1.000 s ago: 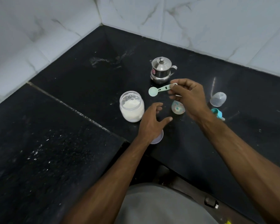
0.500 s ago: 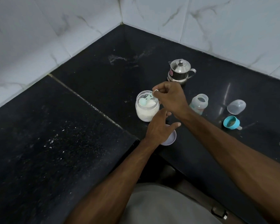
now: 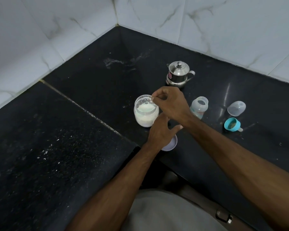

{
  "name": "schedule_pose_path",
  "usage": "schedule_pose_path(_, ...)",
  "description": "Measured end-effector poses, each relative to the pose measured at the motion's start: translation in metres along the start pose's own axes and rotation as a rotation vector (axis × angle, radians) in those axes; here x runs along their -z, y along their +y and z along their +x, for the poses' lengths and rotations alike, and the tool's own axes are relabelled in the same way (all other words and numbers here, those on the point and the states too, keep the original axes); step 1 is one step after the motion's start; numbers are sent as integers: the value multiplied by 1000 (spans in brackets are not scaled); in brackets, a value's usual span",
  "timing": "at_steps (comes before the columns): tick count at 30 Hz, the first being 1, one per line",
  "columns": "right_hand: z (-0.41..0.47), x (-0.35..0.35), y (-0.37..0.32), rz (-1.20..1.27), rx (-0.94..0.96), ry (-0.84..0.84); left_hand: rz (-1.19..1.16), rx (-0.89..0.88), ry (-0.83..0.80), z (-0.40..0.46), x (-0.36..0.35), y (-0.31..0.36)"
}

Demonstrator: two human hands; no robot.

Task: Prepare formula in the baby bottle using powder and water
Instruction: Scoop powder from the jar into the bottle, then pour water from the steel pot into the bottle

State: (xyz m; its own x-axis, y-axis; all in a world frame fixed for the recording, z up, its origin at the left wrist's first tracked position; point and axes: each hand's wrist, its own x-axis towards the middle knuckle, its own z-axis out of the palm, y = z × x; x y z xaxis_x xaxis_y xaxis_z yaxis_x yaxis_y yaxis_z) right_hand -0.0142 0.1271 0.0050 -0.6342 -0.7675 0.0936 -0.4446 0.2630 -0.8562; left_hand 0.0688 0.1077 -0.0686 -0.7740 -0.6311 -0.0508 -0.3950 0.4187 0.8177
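A clear jar (image 3: 145, 114) of white powder stands open on the black counter (image 3: 83, 147). My right hand (image 3: 171, 104) is over its rim, fingers pinched on the handle of a pale green scoop whose bowl is down in the powder and mostly hidden. My left hand (image 3: 160, 132) hovers just right of the jar, fingers spread, holding nothing. The open baby bottle (image 3: 199, 107) stands right of my right hand. A steel kettle (image 3: 178, 75) sits behind it.
The jar's lid (image 3: 171, 144) lies under my left hand near the counter edge. A clear bottle cap (image 3: 236, 108) and a teal nipple ring (image 3: 232, 125) lie at the right. Marble walls meet in a corner behind.
My right hand carried the scoop from in front of the kettle left and down into the powder jar. My left hand stayed beside the jar. The camera view shifted.
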Motion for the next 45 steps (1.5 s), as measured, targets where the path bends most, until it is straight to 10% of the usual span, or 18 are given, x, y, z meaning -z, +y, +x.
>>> schedule_pose_path(25,28,123,74,348,-288,280,-99,-145,-48,46,-49,46)
schedule_pose_path(45,115,94,131,228,-301,132,-148,-186,-41,66,-50,48)
